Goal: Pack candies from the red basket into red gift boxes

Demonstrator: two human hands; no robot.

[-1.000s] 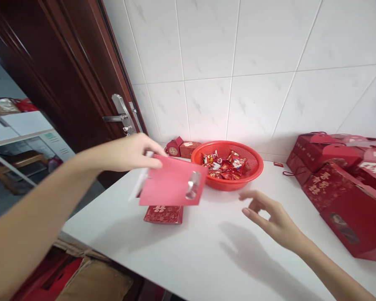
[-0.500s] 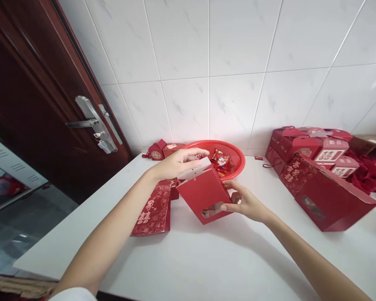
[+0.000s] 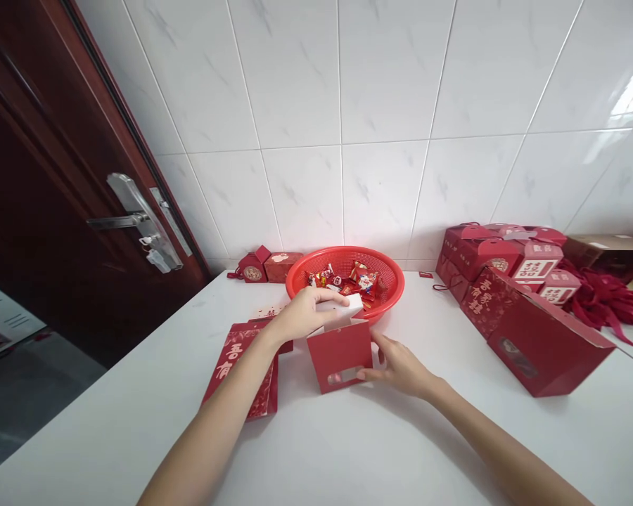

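Observation:
A small red gift box (image 3: 340,351) with a clear window low on its front stands upright on the white table, its top open and a white inner flap raised at the back. At that flap is my left hand (image 3: 307,314), thumb and fingers closed on it. My right hand (image 3: 398,364) grips the box's right side near the window, thumb in front. What the box holds inside is hidden. Just behind it, the red plastic basket (image 3: 395,299) contains wrapped sweets (image 3: 366,279). A flat red box with pale lettering (image 3: 237,355) lies left of it, partly under my left forearm.
Small red boxes (image 3: 253,268) sit against the tiled wall at the back left. On the right, stacked boxes (image 3: 477,249) stand behind a larger red box (image 3: 551,344), with dark red ribbon (image 3: 606,299) beside them. A wooden door (image 3: 47,154) is at the left.
The gift box has gone from tilted to upright and come down onto the table. Both hands moved with it, keeping their hold. The camera view has shifted slightly.

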